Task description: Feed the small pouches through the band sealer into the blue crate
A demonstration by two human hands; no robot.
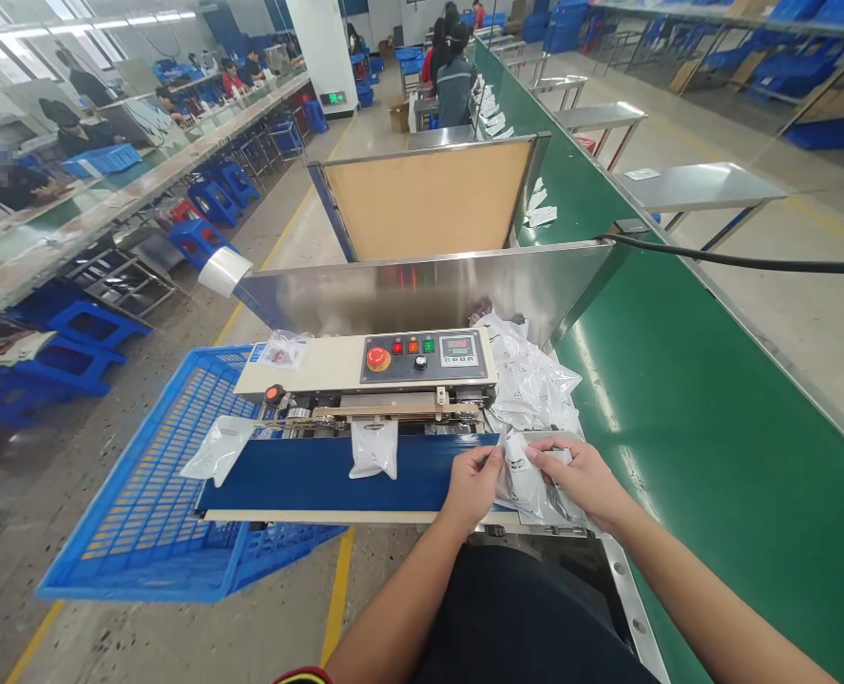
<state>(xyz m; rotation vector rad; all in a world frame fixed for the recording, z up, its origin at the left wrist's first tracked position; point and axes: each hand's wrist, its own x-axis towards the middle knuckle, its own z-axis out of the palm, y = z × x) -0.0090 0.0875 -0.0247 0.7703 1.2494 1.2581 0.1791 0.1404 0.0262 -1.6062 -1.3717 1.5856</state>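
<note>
Nearest, both hands, left hand point(473, 483) and right hand point(585, 478), pinch one plastic pouch point(524, 478); better keep its mouth flat and straight toward the sealer's blue belt point(308, 472).

Left hand point(473, 483) and right hand point(585, 480) on probably one plastic pouch point(524, 475).

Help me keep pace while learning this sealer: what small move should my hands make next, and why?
Probably slide the clear plastic pouch, pinched by left hand and right hand, leftward onto the dark blue conveyor belt. The white pouch ahead already sits under the sealing rail, leaving belt free beside it.
</note>
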